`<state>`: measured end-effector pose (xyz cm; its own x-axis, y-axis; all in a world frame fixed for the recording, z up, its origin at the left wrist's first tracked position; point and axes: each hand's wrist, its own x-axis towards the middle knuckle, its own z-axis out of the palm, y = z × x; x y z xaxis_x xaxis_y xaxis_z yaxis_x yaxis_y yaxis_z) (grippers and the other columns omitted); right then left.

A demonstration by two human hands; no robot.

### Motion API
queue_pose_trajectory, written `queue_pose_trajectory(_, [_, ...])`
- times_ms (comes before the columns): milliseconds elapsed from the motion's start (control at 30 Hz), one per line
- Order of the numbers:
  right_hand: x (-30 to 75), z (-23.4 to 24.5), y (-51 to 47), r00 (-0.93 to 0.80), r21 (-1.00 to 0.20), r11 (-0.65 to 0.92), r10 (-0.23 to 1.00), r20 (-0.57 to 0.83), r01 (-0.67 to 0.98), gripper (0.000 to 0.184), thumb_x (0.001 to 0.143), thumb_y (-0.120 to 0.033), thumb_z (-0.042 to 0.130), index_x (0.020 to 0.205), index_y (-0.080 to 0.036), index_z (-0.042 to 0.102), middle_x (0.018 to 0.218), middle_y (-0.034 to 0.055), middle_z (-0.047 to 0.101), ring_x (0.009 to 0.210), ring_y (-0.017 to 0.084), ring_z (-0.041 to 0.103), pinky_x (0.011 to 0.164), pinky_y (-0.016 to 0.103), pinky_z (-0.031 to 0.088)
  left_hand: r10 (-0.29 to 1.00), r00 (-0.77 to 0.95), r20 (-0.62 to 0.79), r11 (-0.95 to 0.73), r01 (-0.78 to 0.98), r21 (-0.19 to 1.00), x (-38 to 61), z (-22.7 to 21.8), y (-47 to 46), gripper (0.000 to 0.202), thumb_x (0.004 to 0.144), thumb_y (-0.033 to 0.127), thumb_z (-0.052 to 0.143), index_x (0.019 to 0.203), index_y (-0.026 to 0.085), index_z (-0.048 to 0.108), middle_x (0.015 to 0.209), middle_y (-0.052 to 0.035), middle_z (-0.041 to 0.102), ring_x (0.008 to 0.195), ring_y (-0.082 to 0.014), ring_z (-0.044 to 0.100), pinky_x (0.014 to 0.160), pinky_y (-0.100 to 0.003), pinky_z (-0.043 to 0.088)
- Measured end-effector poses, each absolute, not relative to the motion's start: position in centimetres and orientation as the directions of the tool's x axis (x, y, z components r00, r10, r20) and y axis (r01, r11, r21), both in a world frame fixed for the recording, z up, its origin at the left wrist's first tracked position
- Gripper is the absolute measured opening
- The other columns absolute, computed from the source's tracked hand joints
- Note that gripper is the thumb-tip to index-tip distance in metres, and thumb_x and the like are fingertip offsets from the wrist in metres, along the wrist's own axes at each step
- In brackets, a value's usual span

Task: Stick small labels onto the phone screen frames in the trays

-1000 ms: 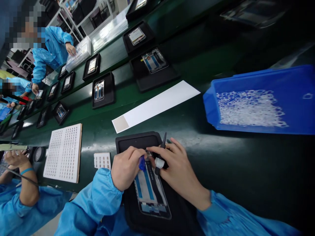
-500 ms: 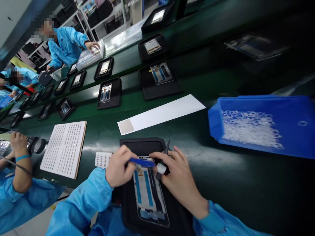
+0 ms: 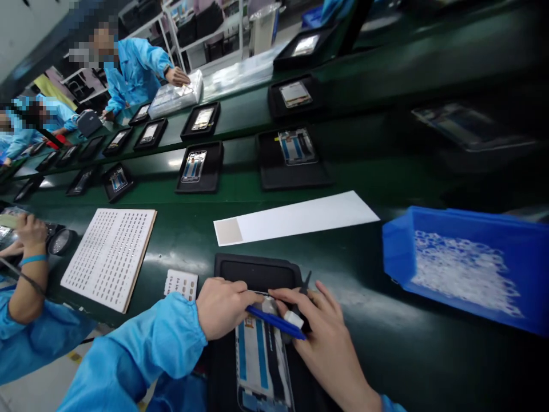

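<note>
At bottom centre I see my left hand (image 3: 221, 306) pinching a blue stick (image 3: 274, 322) across the phone frame (image 3: 261, 360), which lies in its black tray (image 3: 257, 269). My right hand (image 3: 319, 337) grips a dark tool (image 3: 302, 294) beside it. Farther up lie a white strip (image 3: 300, 217) and, right, a blue bin (image 3: 467, 263).

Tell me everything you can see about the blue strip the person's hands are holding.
The blue strip is thin, narrow and glossy, probably plastic film. It runs slantwise from the left hand, which pinches its upper end, down towards the right hand, whose fingers meet its lower end. It crosses the top of the phone frame lying in the black tray. Whether it touches the frame is unclear.
</note>
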<state>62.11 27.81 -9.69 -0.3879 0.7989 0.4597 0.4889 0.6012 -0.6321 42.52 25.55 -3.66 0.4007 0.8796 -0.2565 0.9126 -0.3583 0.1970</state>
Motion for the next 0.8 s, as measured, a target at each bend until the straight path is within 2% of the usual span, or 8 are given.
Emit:
queue_pose_trajectory(67, [63.1, -9.1, 28.8, -0.4, -0.701, 0.554, 0.826, 0.397, 0.448, 0.021, 0.096, -0.031, 0.045, 0.108, -0.028, 0.062, 0.093, -0.0002, 0.072, 0.086, 0.022, 0.067, 0.104, 0.053, 0.041, 0.877, 0.403, -0.261, -0.336, 0.904, 0.266, 42.2, -3.1, 26.0, 0.03, 0.091, 0.026, 0.057, 0.119, 0.032, 0.063, 0.091, 0.002, 0.068, 0.077, -0.0156, 0.068, 0.066, -0.027, 0.052])
queue_pose_trajectory(167, [64.2, -7.6, 31.6, -0.263, -0.858, 0.306, 0.942, 0.21, 0.412, 0.036, 0.095, -0.049, 0.045, 0.115, -0.026, 0.064, 0.082, 0.0025, 0.071, 0.075, 0.022, 0.068, 0.077, 0.04, 0.058, 0.923, 0.338, -0.186, -0.265, 0.906, 0.33, 40.9, -2.7, 27.9, 0.035, 0.093, 0.026, 0.052, 0.127, 0.031, 0.058, 0.102, 0.0018, 0.07, 0.09, -0.0168, 0.069, 0.072, -0.026, 0.054])
queue_pose_trajectory(233, [64.0, -6.7, 34.1, -0.162, -0.935, 0.11, 0.985, 0.057, 0.338, 0.052, 0.089, -0.063, 0.047, 0.113, -0.022, 0.067, 0.076, 0.0042, 0.068, 0.068, 0.021, 0.067, 0.065, 0.034, 0.059, 0.959, 0.252, -0.132, -0.209, 0.938, 0.276, 39.7, -3.0, 30.3, 0.035, 0.096, 0.026, 0.046, 0.128, 0.03, 0.058, 0.111, 0.0005, 0.069, 0.097, -0.0179, 0.068, 0.077, -0.028, 0.054])
queue_pose_trajectory(300, [62.8, -6.1, 36.5, -0.149, -0.972, -0.017, 0.987, -0.053, 0.234, 0.063, 0.078, -0.074, 0.054, 0.106, -0.019, 0.071, 0.075, 0.005, 0.065, 0.067, 0.02, 0.066, 0.064, 0.033, 0.06, 0.97, 0.213, -0.12, -0.191, 0.966, 0.173, 38.6, -3.8, 32.9, 0.036, 0.095, 0.025, 0.047, 0.129, 0.031, 0.057, 0.124, -0.0015, 0.064, 0.099, -0.0196, 0.068, 0.077, -0.029, 0.055])
queue_pose_trajectory(367, [60.8, -6.0, 38.6, -0.178, -0.982, -0.091, 0.977, -0.121, 0.166, 0.068, 0.065, -0.077, 0.064, 0.095, -0.017, 0.071, 0.074, 0.0055, 0.064, 0.066, 0.02, 0.064, 0.062, 0.033, 0.061, 0.957, 0.24, -0.161, -0.23, 0.97, 0.077, 37.8, -4.6, 35.0, 0.041, 0.093, 0.025, 0.052, 0.133, 0.032, 0.054, 0.138, -0.0038, 0.054, 0.099, -0.0214, 0.068, 0.077, -0.031, 0.055])
queue_pose_trajectory(500, [56.8, -6.5, 41.1, -0.229, -0.972, -0.113, 0.96, -0.161, 0.208, 0.059, 0.057, -0.071, 0.07, 0.079, -0.016, 0.067, 0.064, 0.0062, 0.064, 0.064, 0.022, 0.065, 0.057, 0.032, 0.059, 0.901, 0.348, -0.259, -0.36, 0.933, 0.0, 37.1, -5.3, 36.3, 0.041, 0.095, 0.028, 0.048, 0.135, 0.038, 0.052, 0.149, -0.0034, 0.043, 0.095, -0.0213, 0.07, 0.079, -0.033, 0.055])
queue_pose_trajectory(633, [54.7, -7.5, 42.4, -0.234, -0.959, -0.093, 0.959, -0.158, 0.269, 0.046, 0.06, -0.06, 0.072, 0.071, -0.017, 0.064, 0.058, 0.0061, 0.064, 0.058, 0.022, 0.065, 0.051, 0.03, 0.055, 0.884, 0.38, -0.271, -0.396, 0.918, -0.007, 37.1, -5.0, 35.5, 0.043, 0.097, 0.025, 0.044, 0.137, 0.04, 0.049, 0.151, -0.0021, 0.041, 0.092, -0.0193, 0.07, 0.075, -0.031, 0.055])
queue_pose_trajectory(800, [54.4, -8.6, 43.1, -0.193, -0.952, -0.071, 0.972, -0.133, 0.297, 0.037, 0.066, -0.053, 0.07, 0.074, -0.019, 0.058, 0.064, 0.0059, 0.068, 0.063, 0.022, 0.067, 0.056, 0.029, 0.054, 0.891, 0.383, -0.244, -0.397, 0.918, -0.008, 37.0, -5.1, 35.4, 0.04, 0.098, 0.025, 0.041, 0.135, 0.039, 0.051, 0.146, -0.0051, 0.045, 0.086, -0.0182, 0.071, 0.069, -0.03, 0.054])
